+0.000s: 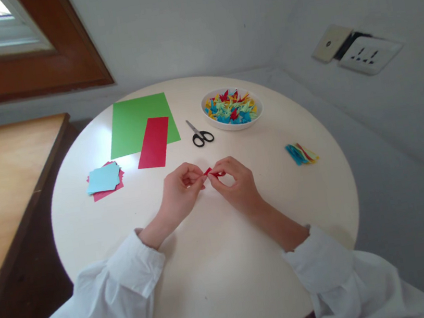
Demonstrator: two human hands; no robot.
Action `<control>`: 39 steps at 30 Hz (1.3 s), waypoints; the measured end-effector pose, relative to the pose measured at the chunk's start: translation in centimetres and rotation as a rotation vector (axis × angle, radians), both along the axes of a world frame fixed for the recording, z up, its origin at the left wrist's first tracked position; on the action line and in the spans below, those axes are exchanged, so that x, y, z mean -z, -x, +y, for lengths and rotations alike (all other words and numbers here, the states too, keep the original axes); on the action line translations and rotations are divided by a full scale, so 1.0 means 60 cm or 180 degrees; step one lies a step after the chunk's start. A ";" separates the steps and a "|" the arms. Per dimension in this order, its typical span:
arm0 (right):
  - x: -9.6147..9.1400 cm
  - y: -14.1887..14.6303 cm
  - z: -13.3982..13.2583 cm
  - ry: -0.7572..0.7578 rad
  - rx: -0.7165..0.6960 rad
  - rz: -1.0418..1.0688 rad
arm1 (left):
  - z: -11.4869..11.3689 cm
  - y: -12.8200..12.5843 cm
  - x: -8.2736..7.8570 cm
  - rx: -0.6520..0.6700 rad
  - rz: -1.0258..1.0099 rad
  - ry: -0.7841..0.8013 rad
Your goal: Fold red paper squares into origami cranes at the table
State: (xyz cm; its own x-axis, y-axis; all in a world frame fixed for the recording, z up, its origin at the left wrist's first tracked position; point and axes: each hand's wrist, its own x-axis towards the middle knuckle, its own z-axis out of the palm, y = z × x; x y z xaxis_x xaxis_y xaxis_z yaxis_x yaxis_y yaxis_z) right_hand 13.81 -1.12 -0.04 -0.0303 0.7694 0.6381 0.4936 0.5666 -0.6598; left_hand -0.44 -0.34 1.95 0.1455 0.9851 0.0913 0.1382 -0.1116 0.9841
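Observation:
A small folded piece of red paper (208, 171) is pinched between my two hands over the middle of the round table. My left hand (182, 189) grips its left side with thumb and fingertips. From the other side, my right hand (238, 182) holds it between thumb and index finger. The fingers cover much of the paper, so its exact folded shape cannot be made out. Just beyond the hands lie scissors (200, 135) with black handles and a flat red paper strip (153, 142), which overlaps a green sheet (128, 126).
A white oval bowl (239, 125) full of small colourful folded papers stands at the back. Light blue and red paper squares (103, 178) are stacked at left. Narrow folded paper pieces (301, 154) lie at right. The white table (229, 283) stands near a wall with sockets (369, 54).

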 end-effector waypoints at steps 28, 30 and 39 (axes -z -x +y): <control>0.001 -0.007 0.000 0.0980 -0.0296 0.1075 | 0.015 0.014 0.024 0.0361 0.0175 -0.0829; 0.002 -0.006 0.001 0.1123 -0.0326 0.1259 | 0.014 0.014 0.023 0.0271 0.0127 -0.0813; -0.008 0.001 -0.002 0.1486 -0.0352 0.1704 | 0.007 0.008 0.017 0.0078 0.0056 -0.0673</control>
